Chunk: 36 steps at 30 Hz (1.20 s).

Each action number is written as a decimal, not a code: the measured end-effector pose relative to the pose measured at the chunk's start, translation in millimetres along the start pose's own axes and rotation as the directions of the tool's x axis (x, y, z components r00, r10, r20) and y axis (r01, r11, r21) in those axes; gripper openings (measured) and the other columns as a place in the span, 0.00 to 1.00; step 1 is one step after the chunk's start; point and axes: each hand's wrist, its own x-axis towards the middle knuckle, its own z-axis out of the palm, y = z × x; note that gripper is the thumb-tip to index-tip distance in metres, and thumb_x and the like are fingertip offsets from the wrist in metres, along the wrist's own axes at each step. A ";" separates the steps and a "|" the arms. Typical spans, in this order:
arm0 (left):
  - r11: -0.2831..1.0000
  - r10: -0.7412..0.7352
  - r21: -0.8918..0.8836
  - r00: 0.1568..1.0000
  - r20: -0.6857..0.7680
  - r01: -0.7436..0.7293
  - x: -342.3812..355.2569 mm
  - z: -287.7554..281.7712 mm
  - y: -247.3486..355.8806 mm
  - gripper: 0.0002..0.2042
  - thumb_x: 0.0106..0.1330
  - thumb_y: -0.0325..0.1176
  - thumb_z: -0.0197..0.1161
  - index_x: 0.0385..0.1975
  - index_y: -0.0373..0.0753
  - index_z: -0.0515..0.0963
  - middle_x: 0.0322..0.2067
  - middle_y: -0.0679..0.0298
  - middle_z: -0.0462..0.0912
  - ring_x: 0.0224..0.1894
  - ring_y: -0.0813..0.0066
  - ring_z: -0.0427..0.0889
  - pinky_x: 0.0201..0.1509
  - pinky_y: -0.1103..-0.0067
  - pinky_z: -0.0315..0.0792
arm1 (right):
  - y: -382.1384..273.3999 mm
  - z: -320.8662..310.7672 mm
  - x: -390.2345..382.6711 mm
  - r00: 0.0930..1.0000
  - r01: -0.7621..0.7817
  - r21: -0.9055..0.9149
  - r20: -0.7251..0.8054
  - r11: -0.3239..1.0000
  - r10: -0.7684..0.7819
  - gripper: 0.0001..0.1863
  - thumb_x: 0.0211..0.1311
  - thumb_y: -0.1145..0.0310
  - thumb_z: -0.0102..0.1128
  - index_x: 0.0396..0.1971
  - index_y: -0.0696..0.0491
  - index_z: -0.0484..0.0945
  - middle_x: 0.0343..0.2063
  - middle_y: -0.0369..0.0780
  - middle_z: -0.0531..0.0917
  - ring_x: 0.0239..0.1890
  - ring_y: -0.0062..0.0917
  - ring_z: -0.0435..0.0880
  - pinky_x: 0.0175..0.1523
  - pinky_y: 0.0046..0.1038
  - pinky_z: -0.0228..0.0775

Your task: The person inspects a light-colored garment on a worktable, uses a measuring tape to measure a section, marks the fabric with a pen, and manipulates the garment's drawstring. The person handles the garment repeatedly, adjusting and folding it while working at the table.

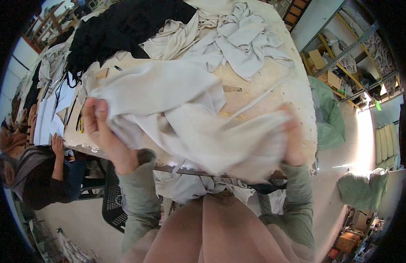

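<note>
Spread between my hands is a white fabric piece (pixel 168 94), soft and creased, its lower right part smeared by motion. My left hand (pixel 104 133) grips its left edge, fingers up and thumb against the cloth. At the opposite end my right hand (pixel 296 138) is blurred, and the cloth runs into its fingers. A thin white strap (pixel 264 94) trails across the table (pixel 279 98) beyond the fabric. More of the cloth hangs over the near table edge. Whether it is a finished garment, I cannot tell.
Piles of white cloth (pixel 246 39) and black cloth (pixel 128 30) lie at the back. Papers (pixel 49 116) and a pen (pixel 118 68) are on the left. Another person's hand (pixel 58 145) rests by the papers. A black perforated chair (pixel 113 204) stands below; green sacks (pixel 327 114) and shelves (pixel 343 57) are right.
</note>
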 end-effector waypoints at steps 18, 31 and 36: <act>0.832 -0.553 0.475 0.367 0.748 0.286 -79.3 -14.7 -51.9 0.14 0.60 0.19 0.57 0.47 0.32 0.75 0.45 0.62 0.78 0.43 0.79 0.78 0.50 0.79 0.72 | 45.7 -58.8 19.8 0.999 -0.003 -0.464 -0.035 0.886 -0.015 0.11 0.63 0.72 0.55 0.44 0.54 0.78 0.31 0.37 0.84 0.27 0.20 0.81 0.35 0.23 0.71; 0.772 -0.558 0.456 -0.126 0.820 -0.443 -92.1 158.1 -68.3 0.19 0.68 0.44 0.55 0.46 0.32 0.72 0.48 0.51 0.76 0.45 0.62 0.78 0.42 0.69 0.71 | 13.0 40.2 14.2 0.706 0.419 -0.092 -0.593 0.903 -0.388 0.30 0.62 0.72 0.55 0.63 0.54 0.56 0.49 0.44 0.72 0.55 0.27 0.69 0.61 0.27 0.57; 0.614 -0.485 0.232 0.129 0.865 0.754 -85.0 207.7 -17.7 0.26 0.73 0.50 0.44 0.53 0.29 0.67 0.53 0.54 0.73 0.54 0.63 0.75 0.57 0.69 0.70 | 14.3 108.0 20.7 0.647 0.552 -0.098 -0.576 0.828 -0.500 0.31 0.60 0.75 0.55 0.63 0.58 0.56 0.63 0.49 0.55 0.66 0.34 0.52 0.70 0.32 0.42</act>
